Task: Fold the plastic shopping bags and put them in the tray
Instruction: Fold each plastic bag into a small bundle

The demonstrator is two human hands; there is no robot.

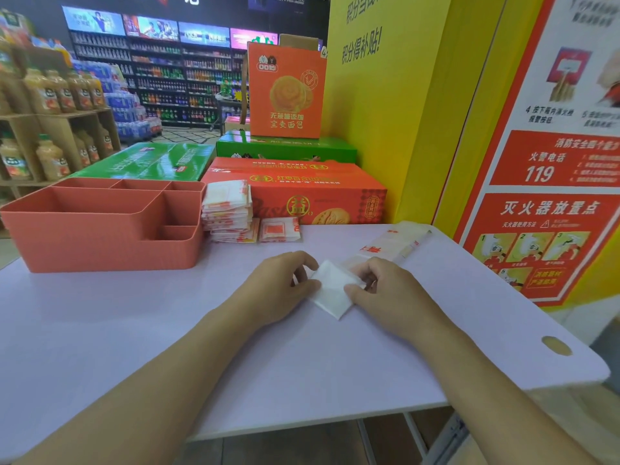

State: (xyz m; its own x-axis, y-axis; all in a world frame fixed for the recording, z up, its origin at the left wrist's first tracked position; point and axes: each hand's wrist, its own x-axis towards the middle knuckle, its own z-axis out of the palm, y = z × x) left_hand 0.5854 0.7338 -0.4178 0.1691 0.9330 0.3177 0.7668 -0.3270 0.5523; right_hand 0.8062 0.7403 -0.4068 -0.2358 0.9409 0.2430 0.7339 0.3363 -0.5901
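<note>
Bag: thin, light, slippery film; springs open, so pinch the folded corner.
Hands: left hand and right hand both pinch it on the bench.

The worktop reads smooth, with a soft sheen. Now the tray: matt plastic, outer wall finely ribbed. The bag is thin, milky plastic film, creased. The folded stack looks crinkly, faintly glossy. Behind, cartons in glossy printed card.
</note>
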